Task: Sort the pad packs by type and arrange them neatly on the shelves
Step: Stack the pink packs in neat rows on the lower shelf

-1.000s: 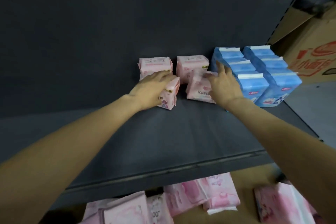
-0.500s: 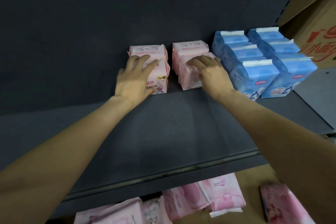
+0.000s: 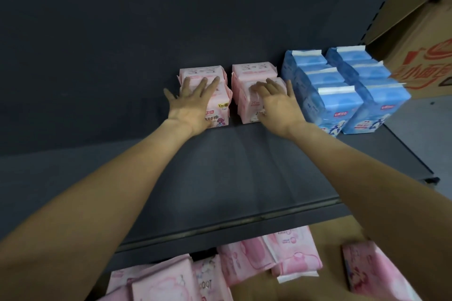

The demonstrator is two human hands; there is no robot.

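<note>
Seen from a head-worn camera, two bare arms reach forward onto a dark grey metal shelf [image 3: 220, 173] with a dark back panel. The left hand [image 3: 193, 105] lies flat, fingers straight and spread wide, pressing on the front small pink plastic-wrapped pad pack of the left column [image 3: 220, 110]. The right hand [image 3: 278, 102] rests on the front pink pack of the right column [image 3: 249, 110], fingers long and only slightly bent, holding nothing. Each pink column is two packs deep, reaching the back panel, with a narrow gap between columns. Just to the right stand the light blue plastic pad packs [image 3: 342, 95], two columns three deep, the nearest close beside the right hand. A brown cardboard box with red print [image 3: 425, 61] sits at far right. Below the shelf lip lie loose, larger pink pad packs [image 3: 269, 256], unsorted.

The step in hand appears to be squaring the pink rows. To do it well, push both front packs straight back with flat palms and even pressure, so they meet the rear packs without tilting, then nudge the columns together and towards the blue ones. Soft wrappers may buckle under hard pressing.
</note>
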